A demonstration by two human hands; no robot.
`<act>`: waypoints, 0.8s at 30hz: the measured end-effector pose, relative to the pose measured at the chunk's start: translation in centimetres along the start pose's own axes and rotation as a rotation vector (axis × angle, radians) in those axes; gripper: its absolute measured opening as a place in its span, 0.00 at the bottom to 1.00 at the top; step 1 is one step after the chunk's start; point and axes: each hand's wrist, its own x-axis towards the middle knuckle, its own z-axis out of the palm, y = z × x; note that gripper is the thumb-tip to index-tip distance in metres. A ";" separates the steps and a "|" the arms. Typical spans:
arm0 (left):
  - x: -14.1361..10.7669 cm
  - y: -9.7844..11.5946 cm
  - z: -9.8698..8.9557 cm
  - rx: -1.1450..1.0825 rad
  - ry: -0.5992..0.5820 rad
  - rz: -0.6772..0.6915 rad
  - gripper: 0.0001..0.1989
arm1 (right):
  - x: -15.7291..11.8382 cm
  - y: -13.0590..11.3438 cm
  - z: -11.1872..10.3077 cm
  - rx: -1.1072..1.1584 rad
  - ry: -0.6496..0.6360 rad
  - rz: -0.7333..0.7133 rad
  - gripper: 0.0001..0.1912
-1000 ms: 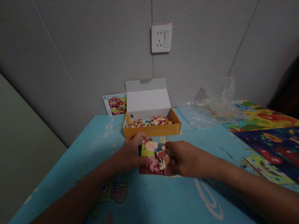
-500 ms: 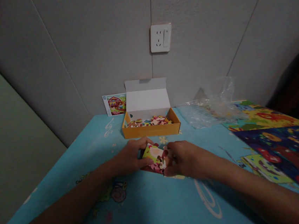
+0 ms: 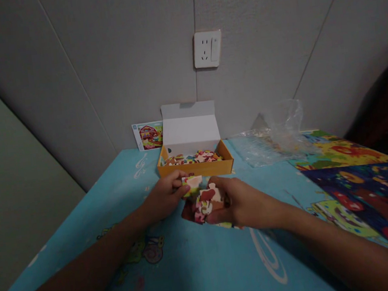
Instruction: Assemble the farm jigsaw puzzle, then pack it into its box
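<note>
Pinched between the thumb and fingers of my left hand (image 3: 166, 195) is a yellow-green and pale puzzle piece (image 3: 192, 185). My right hand (image 3: 244, 202) grips a small stack of puzzle pieces (image 3: 208, 203) in brown, white and pink, just to the right of and below that piece. Under the stack, dark red and yellowish pieces show in part; the right palm hides the rest. Beyond both hands stands an orange box (image 3: 196, 169) with its white lid raised, holding many loose puzzle pieces (image 3: 208, 155).
A picture card (image 3: 148, 136) of a red barn leans on the wall left of the box. A crumpled clear plastic bag (image 3: 272, 142) lies to the right. Colourful picture sheets (image 3: 359, 189) cover the right side of the blue patterned tablecloth (image 3: 191, 264). A wall socket (image 3: 207, 49) is above.
My left hand has drawn the yellow-green piece up and away from the stack, so a gap shows between them. My right hand keeps hold of the other pieces.
</note>
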 end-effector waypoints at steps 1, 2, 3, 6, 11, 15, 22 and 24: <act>-0.2 0.2 0.1 -0.005 -0.028 0.010 0.15 | 0.1 0.1 0.1 0.003 0.059 -0.009 0.20; -0.3 0.4 0.1 -0.007 -0.059 0.025 0.15 | 0.3 0.2 0.1 0.000 0.120 -0.012 0.22; -0.5 0.5 0.2 0.001 -0.087 0.047 0.13 | 0.5 0.3 0.2 -0.005 0.169 -0.015 0.24; -0.7 0.7 0.2 0.064 -0.117 0.106 0.10 | 0.9 0.5 0.5 -0.021 0.222 -0.025 0.19; -0.7 0.3 -0.3 0.200 -0.151 0.194 0.19 | 1.0 0.6 0.4 -0.137 0.323 -0.009 0.12; -0.8 0.1 -0.7 0.414 -0.217 0.284 0.27 | 1.2 1.2 0.2 -0.238 0.441 -0.059 0.08; -0.9 0.5 -0.5 0.402 -0.179 0.184 0.24 | 1.5 2.2 0.1 -0.386 0.390 -0.027 0.07; -0.8 0.6 -0.3 0.311 -0.124 0.129 0.17 | 1.3 1.7 -0.1 -0.262 0.408 -0.070 0.09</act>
